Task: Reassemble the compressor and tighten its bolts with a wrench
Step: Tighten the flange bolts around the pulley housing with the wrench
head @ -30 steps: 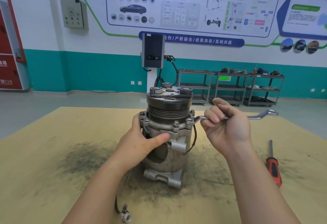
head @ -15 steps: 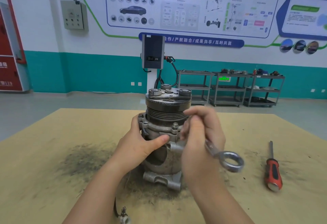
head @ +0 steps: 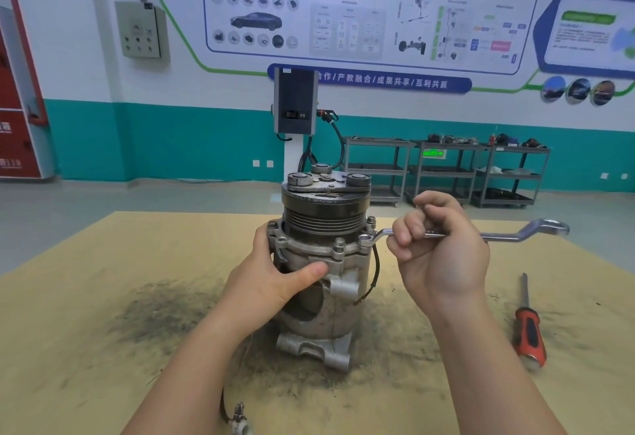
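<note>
Left hand (head: pixel 275 280) grips compressor (head: pixel 323 263) (upright); right hand (head: pixel 443 249) grasps wrench (head: pixel 508 236) on bolt (head: pixel 366 239).

White wall (head: pixel 86 39) above, teal band (head: pixel 171 146) below. Printed info board (head: pixel 371 12) across 12 o'clock, grey switch box (head: pixel 141 30) at 11. Red cabinet (head: pixel 17 115) at far 10. Grey charging unit (head: pixel 295 101) on a white post, dead centre. Metal shelf carts (head: pixel 446 170) at 1 o'clock. Pale grey floor (head: pixel 120 201). Even, soft light.
</note>
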The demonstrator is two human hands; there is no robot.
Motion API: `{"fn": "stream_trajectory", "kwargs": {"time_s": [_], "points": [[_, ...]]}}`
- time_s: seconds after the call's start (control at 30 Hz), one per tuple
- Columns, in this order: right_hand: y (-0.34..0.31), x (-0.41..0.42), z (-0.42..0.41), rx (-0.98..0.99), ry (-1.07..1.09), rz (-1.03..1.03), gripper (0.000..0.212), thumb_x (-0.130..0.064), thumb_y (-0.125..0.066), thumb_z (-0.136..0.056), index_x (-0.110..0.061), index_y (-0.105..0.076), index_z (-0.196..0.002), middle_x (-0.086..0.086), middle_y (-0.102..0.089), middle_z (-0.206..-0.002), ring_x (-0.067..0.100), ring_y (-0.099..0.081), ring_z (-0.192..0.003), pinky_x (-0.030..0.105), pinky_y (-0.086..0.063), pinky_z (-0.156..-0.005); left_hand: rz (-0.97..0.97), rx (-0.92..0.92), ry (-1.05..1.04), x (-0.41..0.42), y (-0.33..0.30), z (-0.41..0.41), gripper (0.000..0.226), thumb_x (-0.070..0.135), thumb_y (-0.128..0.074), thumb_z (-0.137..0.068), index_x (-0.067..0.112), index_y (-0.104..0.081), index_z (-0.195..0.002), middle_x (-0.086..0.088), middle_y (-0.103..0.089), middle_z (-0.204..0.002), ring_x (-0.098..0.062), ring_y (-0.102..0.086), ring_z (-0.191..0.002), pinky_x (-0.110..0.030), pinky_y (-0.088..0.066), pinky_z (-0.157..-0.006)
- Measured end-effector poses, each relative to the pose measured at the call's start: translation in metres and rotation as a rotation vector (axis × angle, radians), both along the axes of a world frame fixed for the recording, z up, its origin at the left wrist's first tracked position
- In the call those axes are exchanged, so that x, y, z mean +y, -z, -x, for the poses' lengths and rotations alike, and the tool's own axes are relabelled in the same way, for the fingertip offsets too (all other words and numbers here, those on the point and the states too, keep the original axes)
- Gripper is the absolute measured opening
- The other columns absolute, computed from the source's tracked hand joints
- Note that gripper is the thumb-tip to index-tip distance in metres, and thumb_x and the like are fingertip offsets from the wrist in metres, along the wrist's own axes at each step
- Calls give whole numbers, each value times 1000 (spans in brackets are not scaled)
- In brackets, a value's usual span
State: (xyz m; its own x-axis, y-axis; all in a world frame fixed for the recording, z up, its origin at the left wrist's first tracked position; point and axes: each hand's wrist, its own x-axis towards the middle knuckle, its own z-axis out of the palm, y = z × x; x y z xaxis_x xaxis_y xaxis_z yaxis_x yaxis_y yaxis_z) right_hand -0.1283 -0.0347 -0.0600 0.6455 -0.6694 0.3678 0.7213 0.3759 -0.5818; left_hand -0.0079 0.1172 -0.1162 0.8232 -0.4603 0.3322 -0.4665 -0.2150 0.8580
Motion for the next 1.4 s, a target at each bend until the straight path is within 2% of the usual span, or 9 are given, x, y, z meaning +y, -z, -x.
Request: {"fn": "stream_trajectory", "kwargs": {"time_s": [0.13,0.23,0.37,0.53,0.6,0.73,0.87,1.2,1.4], "points": [[-1,-4,-2,31,-21,-17,32,2,-26,-91,-10,-51,-74,0,-35,-45,13,-35,-37,16,-26,-39,3,-9,-12,0,2,0,76,86,-63,-40,70,-27,-105,51,-54,-90,17,-52,-88,-9,-38,-68],[5,13,-2,-39,165,27,32,6,-27,-89,-9,-50,-73,0,-34,-44,14,-35,-37,18,-26,-40,5,-16,-9,0,1,-1,72,86,-63,-40,76,-26,-101,57,-49,-94,17,-53,-89,-10,-38,-69],[19,49,-5,-53,475,344,23,-2,-37,-85,-15,-55,-78,-4,-43,-50,11,-43,-46,18,-35,-45,6,-29,-26,0,1,-2,74,85,-64,-39,78,-23,-100,58,-49,-94,18,-54,-87,-8,-37,-68],[24,62,-6,58,634,818,16,-22,-42,-95,-31,-56,-93,-10,-54,-65,5,-53,-58,16,-40,-52,5,-30,-35,-2,3,-4,74,84,-66,-41,74,-28,-103,55,-52,-94,20,-55,-86,-10,-39,-68],[16,52,1,-13,616,733,15,-20,-39,-97,-20,-54,-97,2,-53,-59,10,-51,-50,24,-43,-47,3,-25,-31,-2,3,-4,73,85,-64,-39,74,-27,-102,57,-51,-92,20,-54,-85,-8,-37,-68],[6,29,8,-105,463,322,19,-10,-33,-94,-11,-52,-91,0,-45,-45,20,-47,-41,22,-39,-45,6,-19,-21,-2,4,-3,74,88,-63,-39,76,-26,-101,57,-50,-93,19,-54,-87,-10,-38,-69],[4,15,3,-71,239,125,29,-8,-27,-100,-10,-53,-87,2,-40,-42,19,-41,-36,19,-34,-43,14,-14,-18,-2,4,-4,80,91,-62,-36,72,-27,-105,52,-55,-93,16,-55,-89,-9,-38,-68],[-3,-10,-8,41,-77,-101,25,-12,-32,-100,-10,-55,-89,-2,-33,-45,11,-35,-36,16,-28,-38,9,-13,4,-3,5,-5,93,88,-63,-39,60,-28,-121,42,-55,-101,11,-55,-94,-13,-40,-71],[6,18,-4,-109,159,67,31,-6,-29,-98,-10,-55,-81,-1,-31,-41,14,-31,-35,18,-28,-41,8,-21,-12,-1,4,-4,75,88,-63,-40,73,-26,-104,57,-50,-92,22,-51,-85,-8,-36,-68]]}}
